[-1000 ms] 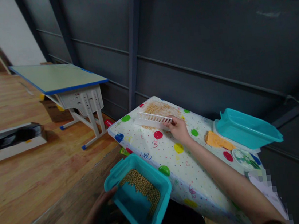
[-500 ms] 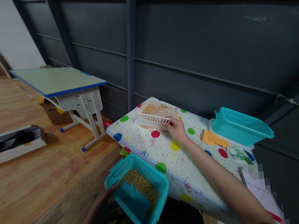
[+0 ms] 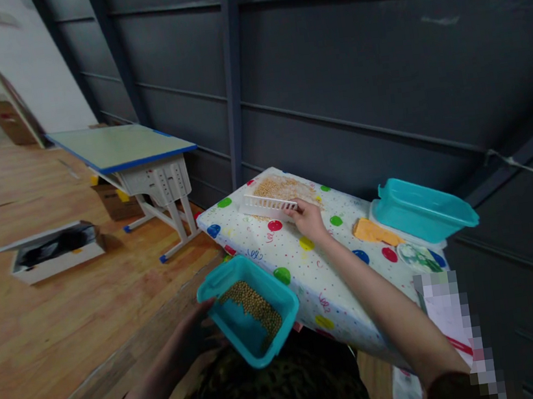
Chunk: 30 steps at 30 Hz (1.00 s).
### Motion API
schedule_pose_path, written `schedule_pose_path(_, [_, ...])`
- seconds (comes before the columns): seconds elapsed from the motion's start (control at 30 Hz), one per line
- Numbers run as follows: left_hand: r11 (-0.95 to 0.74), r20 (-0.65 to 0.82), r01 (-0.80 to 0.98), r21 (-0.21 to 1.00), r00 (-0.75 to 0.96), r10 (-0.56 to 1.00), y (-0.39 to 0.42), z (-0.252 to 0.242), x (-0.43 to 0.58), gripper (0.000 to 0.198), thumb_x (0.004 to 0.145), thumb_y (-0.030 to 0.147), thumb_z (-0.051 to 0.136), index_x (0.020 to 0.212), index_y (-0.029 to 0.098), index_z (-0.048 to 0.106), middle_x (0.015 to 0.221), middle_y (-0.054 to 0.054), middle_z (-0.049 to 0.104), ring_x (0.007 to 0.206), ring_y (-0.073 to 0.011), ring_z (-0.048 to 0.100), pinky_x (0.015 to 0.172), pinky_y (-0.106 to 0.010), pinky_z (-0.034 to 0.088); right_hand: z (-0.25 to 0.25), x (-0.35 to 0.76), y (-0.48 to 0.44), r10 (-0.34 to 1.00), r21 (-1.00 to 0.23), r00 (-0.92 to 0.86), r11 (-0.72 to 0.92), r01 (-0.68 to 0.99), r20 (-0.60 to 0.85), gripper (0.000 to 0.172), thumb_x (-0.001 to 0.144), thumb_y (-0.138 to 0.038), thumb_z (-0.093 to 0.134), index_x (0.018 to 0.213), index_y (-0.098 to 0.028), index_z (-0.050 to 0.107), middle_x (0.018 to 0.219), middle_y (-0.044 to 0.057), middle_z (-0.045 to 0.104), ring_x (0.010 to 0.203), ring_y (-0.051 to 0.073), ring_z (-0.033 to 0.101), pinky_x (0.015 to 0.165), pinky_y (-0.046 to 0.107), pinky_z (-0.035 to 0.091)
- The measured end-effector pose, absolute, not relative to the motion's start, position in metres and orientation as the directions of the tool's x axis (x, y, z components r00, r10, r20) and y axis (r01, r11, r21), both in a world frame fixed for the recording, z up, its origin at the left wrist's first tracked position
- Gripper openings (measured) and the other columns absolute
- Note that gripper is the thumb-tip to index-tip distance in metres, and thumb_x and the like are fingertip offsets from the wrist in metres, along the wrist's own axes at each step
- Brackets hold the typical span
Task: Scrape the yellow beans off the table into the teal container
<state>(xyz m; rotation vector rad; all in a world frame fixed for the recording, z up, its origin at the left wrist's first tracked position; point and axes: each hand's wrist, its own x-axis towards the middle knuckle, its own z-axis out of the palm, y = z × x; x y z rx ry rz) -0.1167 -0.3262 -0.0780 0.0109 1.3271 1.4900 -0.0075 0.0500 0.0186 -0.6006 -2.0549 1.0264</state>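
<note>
My left hand [image 3: 196, 333] holds a teal plastic bin [image 3: 242, 341] by its left rim, just off the table's front edge. Brownish round beans [image 3: 255, 305] cover part of the bin's floor. Over the table, my right hand [image 3: 307, 218] grips one end of a white slotted plastic basket [image 3: 268, 208], which stands on its side or tilted; I cannot tell which. Behind the basket, pale yellow beans [image 3: 278, 187] are spread on the polka-dot tablecloth [image 3: 326, 277], some showing near its lower edge.
At the table's right stand a larger teal bin [image 3: 420, 209], an orange cloth [image 3: 374, 232] and a round green-and-white item [image 3: 416, 257]. A grey panel wall [image 3: 352, 70] rises behind. Leftward are a school desk [image 3: 117, 147] and an open white box [image 3: 57, 253] on the floor.
The view has shifted slightly, so the scene sits a little to the right on the left side. The teal bin appears higher. Both hands keep their holds.
</note>
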Motion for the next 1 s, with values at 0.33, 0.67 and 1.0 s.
schedule_pose_path(0.33, [0.242, -0.588, -0.634, 0.734, -0.415, 0.694, -0.329, -0.063, -0.121, 0.042, 0.105, 0.049, 0.082, 0.131, 0.018, 0.070, 0.106, -0.009, 0.081, 0.090, -0.0315, 0.084, 0.087, -0.048, 0.072, 0.029, 0.010, 0.062, 0.734, -0.806, -0.494, 0.583, 0.106, 0.466, 0.020, 0.080, -0.047, 0.075, 0.078, -0.029, 0.066, 0.067, -0.003, 0.055, 0.071, 0.022, 0.049, 0.071, 0.035, 0.037])
schedule_pose_path(0.67, [0.172, -0.583, -0.670, 0.722, -0.455, 0.673, -0.323, -0.063, -0.113, 0.029, 0.104, 0.045, 0.082, 0.112, 0.018, 0.075, 0.095, -0.004, 0.079, 0.084, -0.0304, 0.081, 0.080, -0.047, 0.068, 0.016, 0.067, 0.075, 0.822, -0.821, -0.335, 0.538, 0.193, 0.460, 0.019, 0.082, -0.041, 0.081, 0.080, -0.027, 0.068, 0.064, -0.005, 0.058, 0.069, 0.021, 0.049, 0.071, 0.034, 0.035])
schedule_pose_path(1.0, [0.217, -0.606, -0.670, 0.710, -0.424, 0.674, -0.328, -0.045, -0.104, 0.022, 0.118, 0.037, 0.062, 0.112, 0.018, 0.072, 0.088, -0.005, 0.084, 0.076, -0.0275, 0.080, 0.078, -0.043, 0.069, 0.013, 0.051, 0.063, 0.786, -0.790, -0.405, 0.577, 0.209, 0.467, 0.023, 0.084, -0.036, 0.078, 0.075, -0.030, 0.058, 0.065, -0.005, 0.055, 0.070, 0.021, 0.050, 0.072, 0.034, 0.036])
